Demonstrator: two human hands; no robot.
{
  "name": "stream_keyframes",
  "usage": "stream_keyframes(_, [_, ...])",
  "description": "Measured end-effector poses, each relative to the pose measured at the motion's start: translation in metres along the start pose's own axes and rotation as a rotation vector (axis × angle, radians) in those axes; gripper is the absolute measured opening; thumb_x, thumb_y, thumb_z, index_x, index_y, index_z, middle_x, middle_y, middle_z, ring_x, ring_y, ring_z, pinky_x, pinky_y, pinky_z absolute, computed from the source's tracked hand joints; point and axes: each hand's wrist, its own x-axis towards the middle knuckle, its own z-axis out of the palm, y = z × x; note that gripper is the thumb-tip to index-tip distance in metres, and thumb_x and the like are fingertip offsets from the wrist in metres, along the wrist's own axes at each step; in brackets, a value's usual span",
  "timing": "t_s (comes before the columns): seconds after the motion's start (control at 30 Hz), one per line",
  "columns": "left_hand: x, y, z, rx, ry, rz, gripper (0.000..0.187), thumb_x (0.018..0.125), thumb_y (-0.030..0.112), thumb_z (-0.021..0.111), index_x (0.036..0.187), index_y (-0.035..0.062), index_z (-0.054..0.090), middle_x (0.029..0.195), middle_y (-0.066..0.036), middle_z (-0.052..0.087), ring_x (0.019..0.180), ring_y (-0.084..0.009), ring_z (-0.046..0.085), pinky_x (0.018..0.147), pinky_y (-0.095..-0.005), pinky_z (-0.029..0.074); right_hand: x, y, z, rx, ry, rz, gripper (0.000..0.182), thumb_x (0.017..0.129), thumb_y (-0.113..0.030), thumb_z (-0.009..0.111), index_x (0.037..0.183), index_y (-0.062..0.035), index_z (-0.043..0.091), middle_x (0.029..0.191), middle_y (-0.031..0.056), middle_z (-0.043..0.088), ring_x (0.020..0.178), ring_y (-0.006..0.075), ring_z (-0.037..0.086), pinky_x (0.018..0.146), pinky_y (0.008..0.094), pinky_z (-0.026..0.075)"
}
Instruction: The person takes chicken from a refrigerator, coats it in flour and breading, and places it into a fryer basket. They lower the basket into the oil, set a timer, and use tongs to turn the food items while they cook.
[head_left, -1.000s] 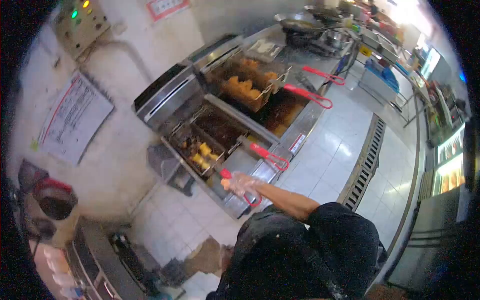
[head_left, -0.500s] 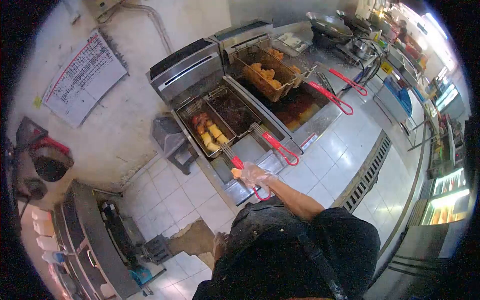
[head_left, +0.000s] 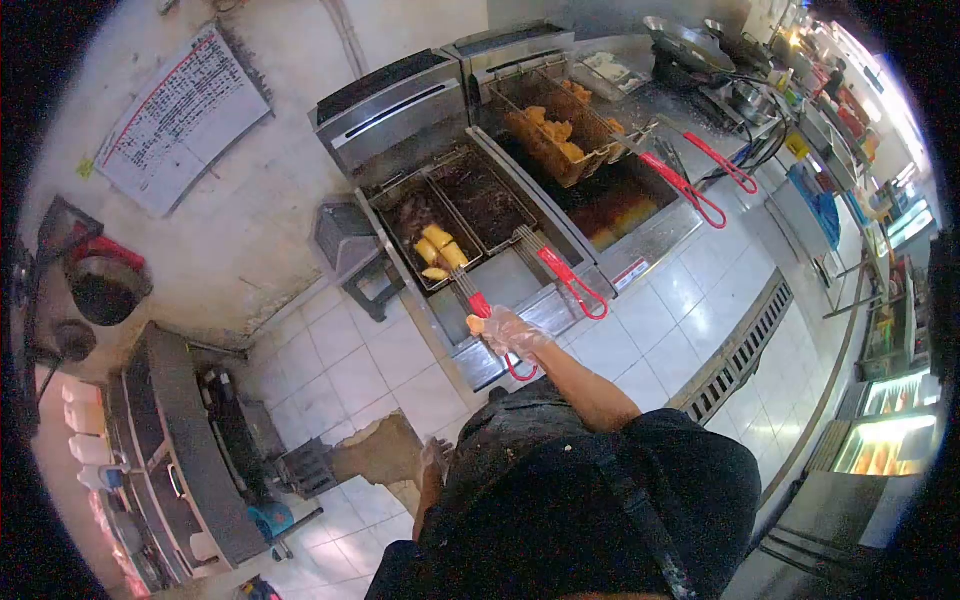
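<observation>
My right hand (head_left: 508,332), in a clear plastic glove, is wrapped round the red handle (head_left: 479,304) of the left fryer basket (head_left: 385,207). Yellow roll-shaped pieces (head_left: 440,250) are bunched at the near end of that basket, with dark bubbling oil behind them. Beside it sits a second wire basket (head_left: 485,205) with its own red handle (head_left: 570,285), and I see no food in it. My left hand (head_left: 434,462), also gloved, hangs low by my apron above the floor; its fingers are too small and blurred to read.
In the right fryer, a raised basket (head_left: 550,160) holds golden fried pieces above dark oil. Woks (head_left: 690,45) stand farther right. A grey plastic stool (head_left: 345,240) is left of the fryer, near a shelf unit (head_left: 185,440). A floor drain grate (head_left: 740,345) runs at right.
The yellow pieces have shifted into a cluster at the basket's near end. Reddish-brown pieces seen there before no longer show. My right hand keeps its hold; the view has tilted slightly.
</observation>
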Motion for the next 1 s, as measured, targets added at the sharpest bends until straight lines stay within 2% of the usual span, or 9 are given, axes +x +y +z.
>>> stream_keyframes(0.03, [-0.004,0.051,0.096,0.144,0.500,-0.091,0.048,0.085,0.042,0.044,0.107,-0.0015,0.049,0.092,-0.018,0.056,0.067,-0.0288,0.053,0.056,-0.0373,0.042,0.000,-0.002,0.001,0.005,-0.008,0.004,0.029,0.078,-0.034,0.061,0.070,-0.0076,0.052,0.050,-0.0056,0.038,0.038,0.0062,0.035,0.034,0.0236,0.024])
stream_keyframes(0.33, [-0.011,0.037,0.048,0.037,0.242,-0.056,0.048,0.084,0.043,0.045,0.103,-0.0001,0.049,0.092,-0.017,0.057,0.076,-0.0321,0.057,0.063,-0.0421,0.047,0.007,-0.006,0.000,-0.136,0.102,0.060,0.033,0.073,-0.038,0.063,0.070,-0.0062,0.054,0.049,-0.0035,0.042,0.040,0.0080,0.038,0.035,0.0261,0.025])
stream_keyframes(0.37, [-0.061,-0.028,-0.039,0.038,0.240,-0.056,0.048,0.084,0.043,0.045,0.103,-0.0001,0.049,0.092,-0.017,0.057,0.076,-0.0321,0.057,0.063,-0.0421,0.047,0.003,-0.012,0.004,-0.136,0.104,0.058,0.033,0.073,-0.038,0.063,0.070,-0.0062,0.054,0.049,-0.0035,0.042,0.040,0.0080,0.038,0.035,0.0261,0.025])
stream_keyframes(0.47, [0.053,-0.027,-0.023,-0.224,0.269,0.003,0.044,0.084,0.040,0.050,0.103,0.0001,0.048,0.095,-0.017,0.058,0.078,-0.0333,0.058,0.062,-0.0424,0.049,0.000,-0.016,0.005,-0.215,0.200,0.069,0.034,0.072,-0.040,0.062,0.071,-0.0066,0.054,0.048,-0.0041,0.040,0.038,0.0083,0.035,0.035,0.0264,0.024])
stream_keyframes(0.53, [0.066,-0.023,-0.019,1.381,0.263,-0.175,0.042,0.084,0.036,0.053,0.104,-0.0008,0.047,0.092,-0.017,0.059,0.077,-0.0332,0.059,0.059,-0.0417,0.049,0.009,-0.002,-0.001,-0.107,0.087,0.030,0.035,0.072,-0.040,0.060,0.072,-0.0059,0.054,0.047,-0.0037,0.040,0.038,0.0086,0.036,0.035,0.0266,0.025])
stream_keyframes(0.57, [-0.032,-0.051,-0.049,1.381,0.261,-0.175,0.042,0.084,0.036,0.053,0.104,-0.0008,0.047,0.092,-0.017,0.059,0.077,-0.0332,0.059,0.059,-0.0417,0.049,0.009,-0.004,0.000,-0.107,0.089,0.031,0.035,0.072,-0.040,0.060,0.072,-0.0059,0.054,0.047,-0.0037,0.040,0.038,0.0086,0.036,0.035,0.0266,0.025])
stream_keyframes(0.63, [0.000,0.017,0.055,0.277,0.367,-0.064,0.044,0.083,0.036,0.055,0.104,-0.0017,0.048,0.086,-0.017,0.061,0.074,-0.0311,0.061,0.060,-0.0409,0.050,0.004,-0.015,0.007,-0.140,0.139,0.096,0.034,0.072,-0.039,0.060,0.071,-0.0057,0.054,0.047,-0.0036,0.040,0.037,0.0088,0.038,0.034,0.0261,0.027])
stream_keyframes(0.93, [0.009,0.026,0.058,0.118,0.405,-0.212,0.053,0.085,0.050,0.042,0.102,-0.0001,0.052,0.088,-0.016,0.059,0.078,-0.0298,0.057,0.066,-0.0426,0.047,0.018,0.004,-0.002,-0.145,0.134,0.091,0.035,0.072,-0.039,0.062,0.066,-0.0069,0.051,0.047,-0.0039,0.041,0.034,0.0090,0.038,0.031,0.0258,0.027])
stream_keyframes(1.0, [-0.025,-0.054,-0.039,-0.136,0.167,-0.369,0.051,0.085,0.048,0.043,0.101,0.0001,0.052,0.086,-0.015,0.059,0.076,-0.0295,0.058,0.068,-0.0437,0.046,0.014,0.001,0.000,-0.144,0.149,0.071,0.033,0.073,-0.038,0.062,0.066,-0.0074,0.051,0.047,-0.0041,0.041,0.034,0.0090,0.038,0.031,0.0257,0.027])
